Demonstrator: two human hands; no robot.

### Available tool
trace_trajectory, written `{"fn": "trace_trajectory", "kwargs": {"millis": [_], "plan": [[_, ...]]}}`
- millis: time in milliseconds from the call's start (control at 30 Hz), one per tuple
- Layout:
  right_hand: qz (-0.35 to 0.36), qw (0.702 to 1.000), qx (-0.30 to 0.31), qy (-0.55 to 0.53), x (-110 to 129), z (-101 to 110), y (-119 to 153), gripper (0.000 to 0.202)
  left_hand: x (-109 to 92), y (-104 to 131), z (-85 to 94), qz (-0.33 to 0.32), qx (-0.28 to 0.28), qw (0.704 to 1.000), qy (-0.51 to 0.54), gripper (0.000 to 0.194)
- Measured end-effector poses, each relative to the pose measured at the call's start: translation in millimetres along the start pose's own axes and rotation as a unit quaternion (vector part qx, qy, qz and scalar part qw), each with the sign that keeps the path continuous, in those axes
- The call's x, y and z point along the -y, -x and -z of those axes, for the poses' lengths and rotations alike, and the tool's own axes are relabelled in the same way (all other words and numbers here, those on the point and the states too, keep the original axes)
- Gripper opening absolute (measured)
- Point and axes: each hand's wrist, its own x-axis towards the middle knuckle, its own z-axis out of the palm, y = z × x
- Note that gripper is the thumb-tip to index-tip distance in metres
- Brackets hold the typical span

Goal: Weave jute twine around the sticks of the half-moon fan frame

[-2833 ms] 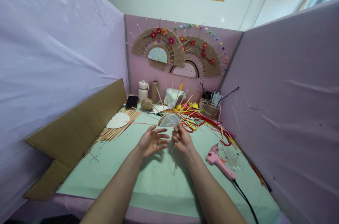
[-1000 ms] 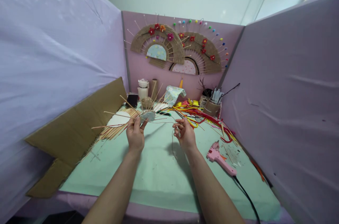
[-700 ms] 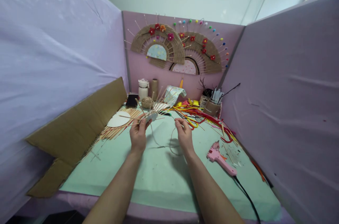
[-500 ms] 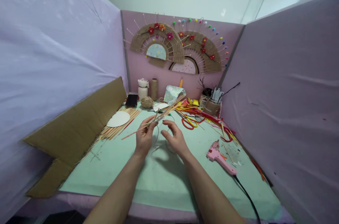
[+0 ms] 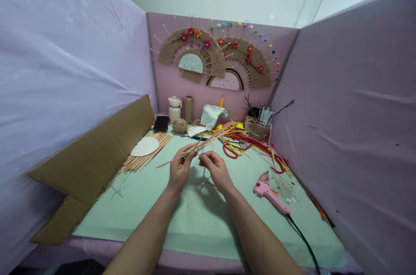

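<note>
Several thin wooden sticks (image 5: 214,135) are gripped in a bundle by my left hand (image 5: 179,170), over the middle of the green table cover (image 5: 191,218). They fan out toward the back right, and one stick end points to the lower left. Close to its right, my right hand (image 5: 217,171) pinches a thin cord (image 5: 204,172) between thumb and fingers. The cord hangs in loops below and around the fingers. Where it meets the sticks is too small to tell.
A pink glue gun (image 5: 271,195) with a black cable lies at the right. Red and yellow scissors (image 5: 231,150) lie behind my hands. Loose sticks (image 5: 143,161) and a white disc (image 5: 144,146) are at the left by folded cardboard (image 5: 97,153). A twine ball (image 5: 180,125) sits at the back.
My right hand's fingers have closed on the cord and moved closer to the sticks. My left hand and the stick bundle have shifted slightly right.
</note>
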Motion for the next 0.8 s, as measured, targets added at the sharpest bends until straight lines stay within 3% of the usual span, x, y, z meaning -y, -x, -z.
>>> {"fn": "trace_trajectory", "kwargs": {"millis": [167, 300, 533, 800], "plan": [[-0.054, 0.991, 0.041, -0.116, -2, -3, 1, 0.02, -3, 1, -0.7, 0.0, 0.012, 1.0, -0.011, 0.029], [-0.07, 0.985, 0.019, -0.159, 2, -1, -1, 0.02, -3, 0, 0.8, -0.003, 0.002, 1.0, -0.02, 0.029], [-0.018, 0.977, -0.026, -0.21, 18, 10, -2, 0.018, -3, -2, 6.3, -0.024, -0.026, 0.997, -0.076, 0.031], [0.05, 0.968, -0.028, -0.243, 29, 21, -1, 0.011, -10, -3, 3.2, -0.045, -0.065, 0.99, -0.118, 0.024]]}}
